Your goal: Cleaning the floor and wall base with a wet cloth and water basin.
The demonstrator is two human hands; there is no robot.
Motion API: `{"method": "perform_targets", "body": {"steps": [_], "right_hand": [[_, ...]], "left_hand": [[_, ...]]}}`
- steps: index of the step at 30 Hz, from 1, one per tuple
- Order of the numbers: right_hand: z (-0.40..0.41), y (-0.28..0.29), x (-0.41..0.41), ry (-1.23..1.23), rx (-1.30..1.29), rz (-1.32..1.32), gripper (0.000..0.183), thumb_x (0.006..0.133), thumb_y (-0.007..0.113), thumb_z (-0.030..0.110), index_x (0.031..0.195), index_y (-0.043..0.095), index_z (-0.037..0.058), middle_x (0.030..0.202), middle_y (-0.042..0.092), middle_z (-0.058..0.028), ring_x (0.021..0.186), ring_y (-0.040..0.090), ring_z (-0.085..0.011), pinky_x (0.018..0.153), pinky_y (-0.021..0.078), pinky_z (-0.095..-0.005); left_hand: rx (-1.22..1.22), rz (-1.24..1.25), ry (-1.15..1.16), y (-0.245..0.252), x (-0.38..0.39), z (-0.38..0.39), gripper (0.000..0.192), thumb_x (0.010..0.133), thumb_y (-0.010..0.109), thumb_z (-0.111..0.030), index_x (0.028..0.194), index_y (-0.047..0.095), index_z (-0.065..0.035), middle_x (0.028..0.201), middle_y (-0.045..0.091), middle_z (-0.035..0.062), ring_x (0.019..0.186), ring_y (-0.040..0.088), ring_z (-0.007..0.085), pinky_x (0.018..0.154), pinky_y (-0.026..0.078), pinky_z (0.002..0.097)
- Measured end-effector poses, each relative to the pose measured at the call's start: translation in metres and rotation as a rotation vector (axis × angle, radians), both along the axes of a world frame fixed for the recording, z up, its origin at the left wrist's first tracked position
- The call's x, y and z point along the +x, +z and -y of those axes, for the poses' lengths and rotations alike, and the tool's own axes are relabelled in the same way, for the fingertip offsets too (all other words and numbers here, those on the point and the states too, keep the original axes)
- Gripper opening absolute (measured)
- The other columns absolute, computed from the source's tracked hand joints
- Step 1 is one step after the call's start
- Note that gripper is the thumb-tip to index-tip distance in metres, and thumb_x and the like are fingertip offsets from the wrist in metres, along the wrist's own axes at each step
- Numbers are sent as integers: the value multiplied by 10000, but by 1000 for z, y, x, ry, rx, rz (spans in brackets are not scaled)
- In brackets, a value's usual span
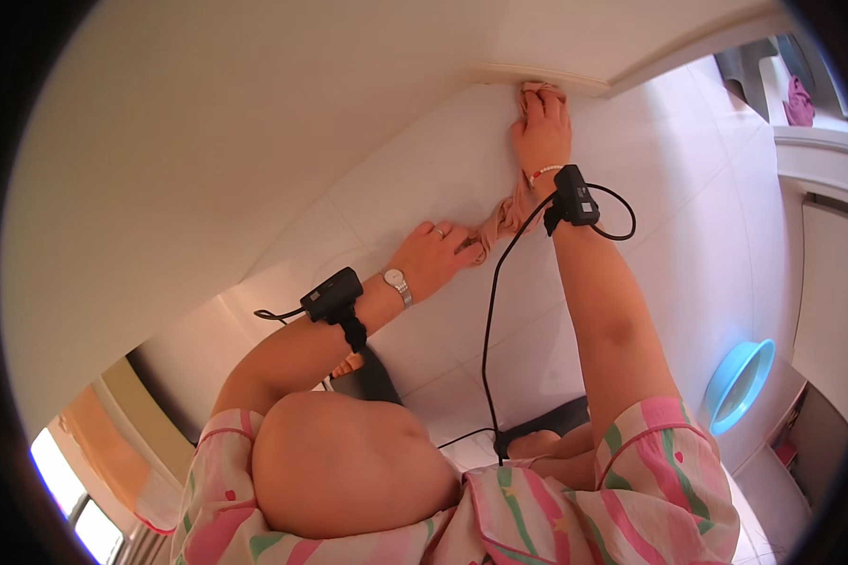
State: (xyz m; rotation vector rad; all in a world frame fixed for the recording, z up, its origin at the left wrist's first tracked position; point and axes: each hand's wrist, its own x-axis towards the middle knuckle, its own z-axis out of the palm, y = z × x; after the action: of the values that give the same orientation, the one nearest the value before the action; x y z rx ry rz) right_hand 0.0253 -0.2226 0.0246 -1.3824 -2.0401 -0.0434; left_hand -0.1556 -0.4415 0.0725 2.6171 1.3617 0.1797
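A pinkish-beige cloth [503, 224] lies twisted on the white tiled floor [459, 318], running between my two hands. Its far end is bunched under my right hand [545, 127], whose fingers press it close to the foot of a pale door frame or wall edge. My left hand [431, 258], with a ring and a wristwatch, holds the near end between thumb and fingers, low over the tiles. Both wrists carry a black strapped device with a cable; the right one also has a beaded bracelet.
A large cream panel or wall [205, 141] rises along the left and top. A light-blue basin [714, 388] stands on the floor at the right, near pale furniture. A purple cloth [798, 102] lies at the upper right. A black cable hangs between my arms; my bent knee is close below.
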Motion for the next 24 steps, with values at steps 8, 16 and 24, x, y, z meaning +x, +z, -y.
{"method": "perform_targets", "body": {"steps": [8,16,24], "right_hand": [[-13,1,-22,183,-54,-58,460,758,662,92,1217,653,78,1279,592,-138,1210,545,-342,1074,425,-525],[30,4,-37,473,-267,-13,483,751,677,102,1232,646,68,1296,570,-138,1256,515,-361,1108,394,-553],[39,-19,-70,938,-277,-25,389,860,607,129,1242,638,62,1286,592,-102,1258,536,-304,1122,404,-536]], "left_hand": [[-222,-43,31,16,9,-4,550,749,801,-232,1261,600,-217,1124,582,21,1065,592,226,895,469,374],[-262,-100,237,27,8,-4,572,722,818,-258,1256,615,-232,1167,587,12,1095,593,238,917,466,392],[-70,15,912,-8,5,21,363,804,682,-57,1146,703,-176,1154,626,50,1068,594,304,931,489,431]]}}
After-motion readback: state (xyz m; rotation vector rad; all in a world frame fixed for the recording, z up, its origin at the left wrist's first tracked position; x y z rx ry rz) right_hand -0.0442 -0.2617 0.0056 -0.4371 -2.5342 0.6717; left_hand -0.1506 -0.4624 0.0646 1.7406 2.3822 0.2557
